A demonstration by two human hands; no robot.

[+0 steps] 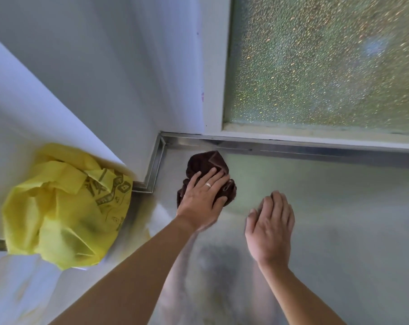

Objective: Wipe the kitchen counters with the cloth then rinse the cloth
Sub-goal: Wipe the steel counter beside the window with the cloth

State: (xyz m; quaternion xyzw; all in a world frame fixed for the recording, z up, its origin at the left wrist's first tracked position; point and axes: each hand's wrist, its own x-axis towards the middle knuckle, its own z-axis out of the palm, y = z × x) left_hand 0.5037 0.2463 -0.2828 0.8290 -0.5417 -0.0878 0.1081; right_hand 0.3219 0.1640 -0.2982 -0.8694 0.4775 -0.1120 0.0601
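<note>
My left grip (202, 197) covers the near half of the dark cloth (209, 164), so I cannot tell how that part lies on the surface (339, 207). My right grip (270, 228) hides its own palm, and whether it touches the surface is unclear. Both forearms run off the bottom edge. The yellow bag (65, 207) is blurred; its dark print is unreadable. The pebbled window pane (327, 62) shows only smeared colour and is cut off at the top and right.

Dark printed characters on yellow bag (65, 207), unreadable.
</note>
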